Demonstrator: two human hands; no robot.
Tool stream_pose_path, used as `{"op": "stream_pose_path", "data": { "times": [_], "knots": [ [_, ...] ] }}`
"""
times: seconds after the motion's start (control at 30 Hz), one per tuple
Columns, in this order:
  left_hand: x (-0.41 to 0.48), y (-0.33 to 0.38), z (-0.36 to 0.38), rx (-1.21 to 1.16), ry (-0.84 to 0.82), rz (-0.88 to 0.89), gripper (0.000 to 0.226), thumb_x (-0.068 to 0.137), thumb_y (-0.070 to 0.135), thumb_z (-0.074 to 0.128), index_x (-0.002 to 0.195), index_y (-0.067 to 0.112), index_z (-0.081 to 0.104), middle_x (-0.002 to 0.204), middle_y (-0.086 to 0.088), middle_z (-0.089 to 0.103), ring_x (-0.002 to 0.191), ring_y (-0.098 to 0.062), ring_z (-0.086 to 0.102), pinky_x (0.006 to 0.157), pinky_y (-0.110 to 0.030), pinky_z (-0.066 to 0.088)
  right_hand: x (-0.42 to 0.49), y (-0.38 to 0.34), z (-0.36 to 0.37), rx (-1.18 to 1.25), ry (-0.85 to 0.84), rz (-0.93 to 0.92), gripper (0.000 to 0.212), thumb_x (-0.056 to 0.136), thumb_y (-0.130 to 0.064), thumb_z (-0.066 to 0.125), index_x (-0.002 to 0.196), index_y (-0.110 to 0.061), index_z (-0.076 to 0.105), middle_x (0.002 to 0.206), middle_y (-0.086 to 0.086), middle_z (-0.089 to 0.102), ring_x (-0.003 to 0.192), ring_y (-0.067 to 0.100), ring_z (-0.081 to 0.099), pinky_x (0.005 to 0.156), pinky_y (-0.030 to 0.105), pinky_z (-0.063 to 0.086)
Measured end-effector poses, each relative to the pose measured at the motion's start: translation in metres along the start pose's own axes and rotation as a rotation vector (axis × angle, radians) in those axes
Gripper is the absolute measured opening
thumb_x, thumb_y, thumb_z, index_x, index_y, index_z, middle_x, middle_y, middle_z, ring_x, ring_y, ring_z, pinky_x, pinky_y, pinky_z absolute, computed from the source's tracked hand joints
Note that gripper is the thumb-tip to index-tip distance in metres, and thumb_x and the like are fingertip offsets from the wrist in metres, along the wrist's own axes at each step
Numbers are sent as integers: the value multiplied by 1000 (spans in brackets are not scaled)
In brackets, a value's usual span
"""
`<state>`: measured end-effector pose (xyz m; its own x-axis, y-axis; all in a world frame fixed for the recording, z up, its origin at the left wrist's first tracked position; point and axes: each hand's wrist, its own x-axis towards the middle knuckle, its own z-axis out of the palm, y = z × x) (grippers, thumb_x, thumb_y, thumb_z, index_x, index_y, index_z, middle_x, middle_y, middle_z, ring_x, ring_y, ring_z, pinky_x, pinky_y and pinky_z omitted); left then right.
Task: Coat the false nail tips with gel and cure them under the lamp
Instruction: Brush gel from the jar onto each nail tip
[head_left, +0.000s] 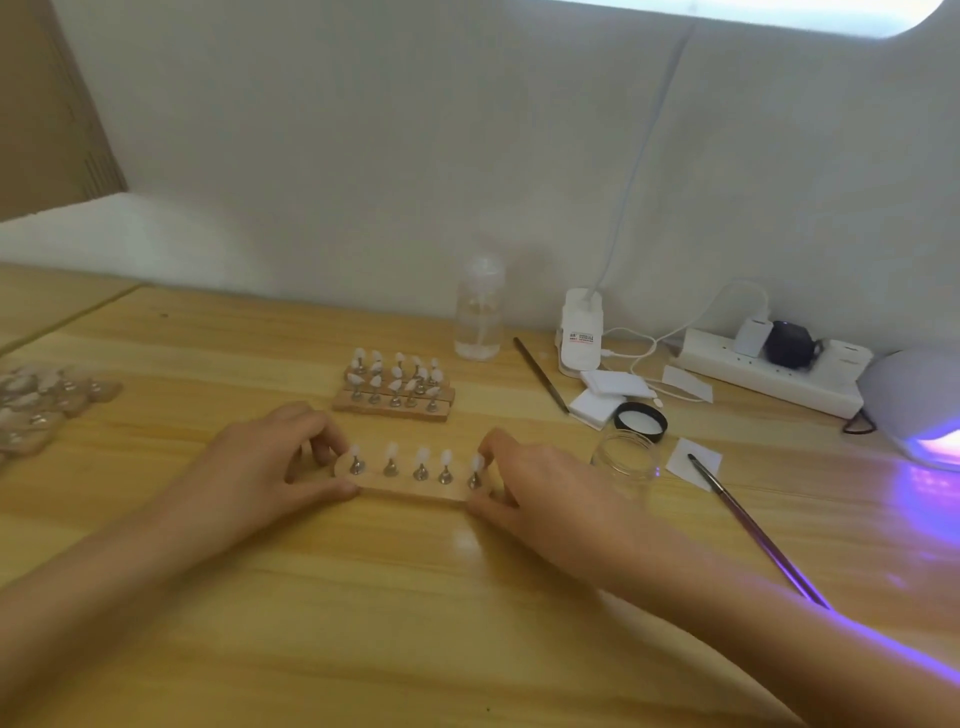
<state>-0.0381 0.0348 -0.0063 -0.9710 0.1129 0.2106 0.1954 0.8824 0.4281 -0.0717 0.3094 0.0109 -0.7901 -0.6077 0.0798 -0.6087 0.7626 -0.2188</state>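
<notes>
Forearms converge; left hand (260, 467), right hand (550, 488) pinch opposite ends of holder (405, 488)

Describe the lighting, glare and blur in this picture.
Head view: curing lamp spills violet light over the table and the right forearm; top-right corner blown out white; holders at the left edge blurred; nail strip, gripped by left hand and right hand, soft.

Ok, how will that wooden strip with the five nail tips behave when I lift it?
The wooden strip looks rigid, so with the left hand and right hand pinching its ends it should lift flat without sagging. It is thin and likely light. The nail tips stand tall on small metal stands, so tilting or bumping may topple them.
</notes>
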Motion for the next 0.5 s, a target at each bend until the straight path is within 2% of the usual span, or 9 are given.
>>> {"op": "stream_pose_path", "data": {
  "times": [0.13,0.17,0.3,0.4,0.47,0.5],
  "knots": [
    [-21,39,11,2,-131,193,34,70,67,65,91,43,55,100,27,51,81,-3,52,68,-18,43,-71,19,-9,-13,-72,54,23,98,-54,43,113,-39,33,72,-12,53,70,6,54,63,27,49],
    [-22,51,15,8,-159,227,35,71,70,62,92,45,53,101,28,50,84,0,52,69,-15,42,-86,26,-13,-33,-77,81,24,97,-57,41,112,-43,29,72,-13,51,69,4,53,63,24,46],
    [-11,93,37,36,-201,326,36,72,76,52,91,46,46,100,28,46,88,12,45,69,-6,34,-122,56,-26,-129,-44,150,32,93,-62,35,120,-46,26,69,-14,47,61,-1,45,63,20,42],
    [3,116,52,46,-194,367,39,72,79,46,91,46,43,101,28,44,92,13,42,71,-5,29,-138,87,-37,-112,19,85,37,89,-71,33,122,-54,27,75,-19,51,66,-7,48,59,16,37],
    [10,123,59,47,-194,387,42,70,83,43,91,46,42,102,28,44,93,11,43,70,-7,29,-139,109,-48,-32,54,20,25,95,-63,38,119,-56,39,84,-26,54,72,-4,53,62,15,40],
    [12,124,61,40,-200,389,44,68,84,43,91,47,42,103,29,44,93,11,43,68,-8,30,-141,122,-54,-27,110,-8,19,98,-47,52,116,-52,49,85,-27,54,70,0,54,63,18,44]
  ]
}}
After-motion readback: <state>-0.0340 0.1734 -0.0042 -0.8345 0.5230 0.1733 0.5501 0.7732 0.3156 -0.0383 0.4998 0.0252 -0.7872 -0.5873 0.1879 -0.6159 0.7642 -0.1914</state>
